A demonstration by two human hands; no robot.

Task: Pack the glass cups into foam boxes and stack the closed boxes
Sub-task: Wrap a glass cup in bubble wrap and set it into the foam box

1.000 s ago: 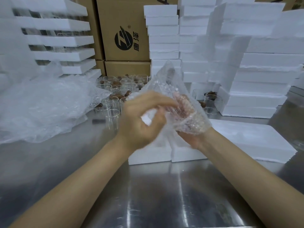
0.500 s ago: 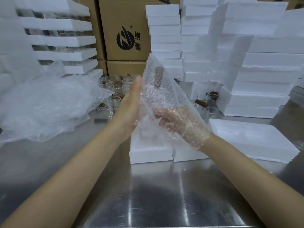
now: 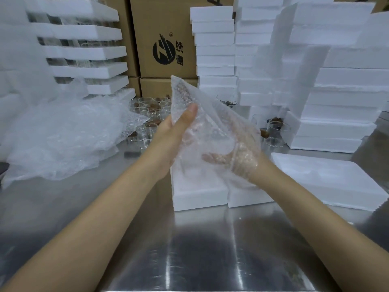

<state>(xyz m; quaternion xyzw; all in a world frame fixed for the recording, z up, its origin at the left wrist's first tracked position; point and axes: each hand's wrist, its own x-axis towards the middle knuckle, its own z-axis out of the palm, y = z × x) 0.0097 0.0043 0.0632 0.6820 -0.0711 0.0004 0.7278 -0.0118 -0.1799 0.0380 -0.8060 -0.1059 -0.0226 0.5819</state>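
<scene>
I hold a clear bubble wrap bag point(image 3: 210, 127) up over two open foam boxes point(image 3: 197, 194) at the table's middle. My left hand point(image 3: 174, 131) pinches the bag's left edge, thumb in front and fingers showing dimly behind the wrap. My right hand point(image 3: 237, 159) is inside the bag with its fingers spread, seen through the bubbles. I cannot tell whether a cup is in the bag. Several glass cups point(image 3: 147, 110) with brown handles stand behind my left hand. More glass cups point(image 3: 275, 131) stand at the right by the foam stacks.
A flat foam lid point(image 3: 328, 178) lies right of the open boxes. A heap of bubble wrap point(image 3: 63, 133) covers the left of the steel table point(image 3: 189, 249). Stacks of foam boxes point(image 3: 336, 91) and cardboard cartons point(image 3: 164, 39) line the back.
My left hand went from gripping the crumpled bag to holding its edge upright. The bag has spread out, and my right hand has opened wide inside it.
</scene>
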